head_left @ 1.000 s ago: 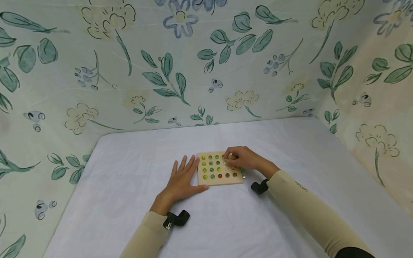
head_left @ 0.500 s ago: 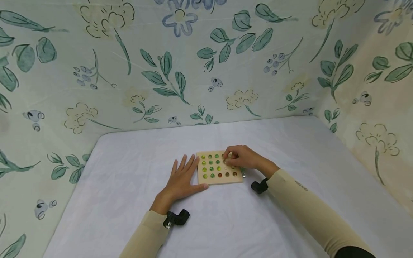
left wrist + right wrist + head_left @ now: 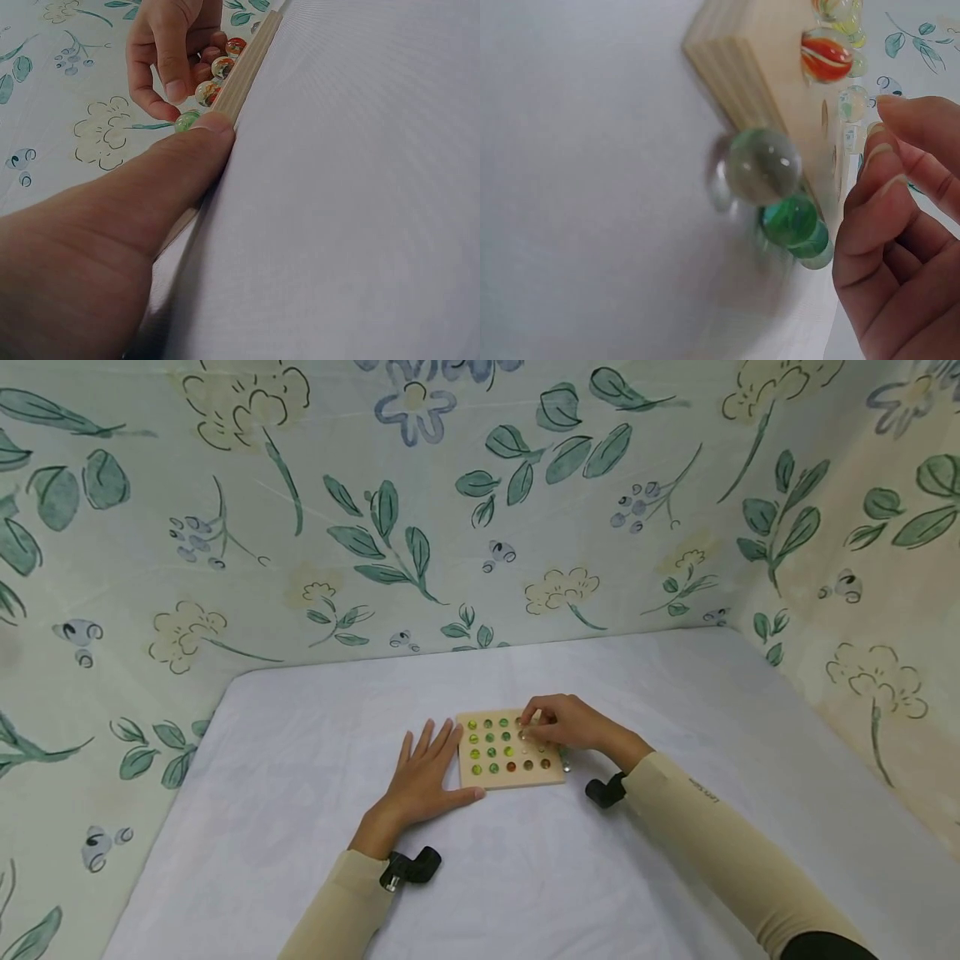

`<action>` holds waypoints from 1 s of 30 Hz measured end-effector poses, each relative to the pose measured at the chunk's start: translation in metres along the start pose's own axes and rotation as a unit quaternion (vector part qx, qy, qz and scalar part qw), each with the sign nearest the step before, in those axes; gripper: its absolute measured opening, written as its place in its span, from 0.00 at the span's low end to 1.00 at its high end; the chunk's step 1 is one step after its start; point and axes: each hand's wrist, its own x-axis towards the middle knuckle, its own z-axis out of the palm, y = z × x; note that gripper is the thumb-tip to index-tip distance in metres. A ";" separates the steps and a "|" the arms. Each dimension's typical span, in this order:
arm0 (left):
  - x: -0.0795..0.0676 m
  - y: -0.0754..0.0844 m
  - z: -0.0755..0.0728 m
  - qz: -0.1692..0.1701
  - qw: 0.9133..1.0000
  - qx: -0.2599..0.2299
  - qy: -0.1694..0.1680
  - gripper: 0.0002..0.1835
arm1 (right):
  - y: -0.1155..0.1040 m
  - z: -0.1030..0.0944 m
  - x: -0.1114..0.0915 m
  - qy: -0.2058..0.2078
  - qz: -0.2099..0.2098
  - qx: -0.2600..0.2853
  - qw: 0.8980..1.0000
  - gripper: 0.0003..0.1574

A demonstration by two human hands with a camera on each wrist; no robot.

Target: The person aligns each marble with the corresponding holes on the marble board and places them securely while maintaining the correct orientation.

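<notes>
A light wooden marble board (image 3: 501,783) lies on the white-covered table, with green, yellow and red-brown glass marbles in its holes. My left hand (image 3: 422,781) rests flat by its left side, fingers spread. In the left wrist view that hand's thumb (image 3: 191,150) presses the board's near edge. Over the upper right part of the board, my right hand (image 3: 566,724) pinches with thumb and forefinger at a clear marble (image 3: 524,735), partly covered by the fingertips. The right wrist view shows the other fingers of the right hand (image 3: 900,217) curled below.
Loose marbles lie on the table along the board's right side, among them a clear marble (image 3: 763,166) and a green marble (image 3: 789,219). Each wrist wears a black camera (image 3: 411,867). A floral curtain (image 3: 420,527) hangs behind the table (image 3: 337,718).
The right hand stays at the same spot on the board, its wrist a touch higher. My left hand has kept its place, and the marbles in view look unchanged.
</notes>
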 end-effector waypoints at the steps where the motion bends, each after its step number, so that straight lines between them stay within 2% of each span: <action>1: 0.000 0.000 0.000 0.000 1.000 0.001 0.001 0.59 | 0.000 -0.001 0.000 0.000 -0.001 0.000 1.000 0.08; 13: -0.001 0.000 -0.001 0.000 1.000 0.001 -0.001 0.59 | -0.006 -0.004 -0.011 0.014 -0.006 -0.016 1.000 0.06; 30: -0.001 0.001 0.000 0.002 1.000 -0.002 0.006 0.59 | 0.001 -0.010 -0.035 0.040 0.000 0.003 0.999 0.09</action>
